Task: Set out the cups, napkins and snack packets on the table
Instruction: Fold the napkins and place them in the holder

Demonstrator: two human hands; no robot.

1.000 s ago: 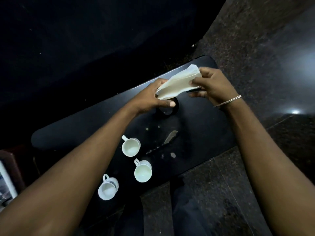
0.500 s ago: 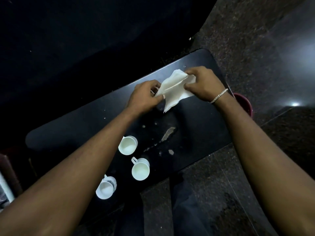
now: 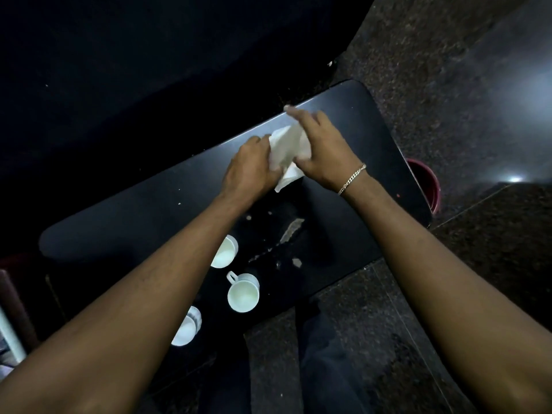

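Observation:
A white napkin (image 3: 287, 153) is bunched between my two hands above the far side of the black table (image 3: 119, 222). My left hand (image 3: 249, 168) grips its left side and my right hand (image 3: 321, 150) closes over its right side, fingers stretched over the top. Three white cups stand near the table's front edge: one (image 3: 225, 253) partly behind my left forearm, one (image 3: 242, 295) fully in view with its handle to the upper left, one (image 3: 187, 329) half hidden under my forearm. No snack packets show.
Crumbs and a pale scrap (image 3: 291, 231) lie mid-table. A dark red bucket (image 3: 425, 186) stands on the stone floor beyond the table's right end. A dark mass fills the space behind the table. My dark trouser leg (image 3: 325, 354) is below the front edge.
The napkin, earlier held stretched out flat between my hands, is now folded and bunched together. My hands have come closer, with the right hand moved over the napkin.

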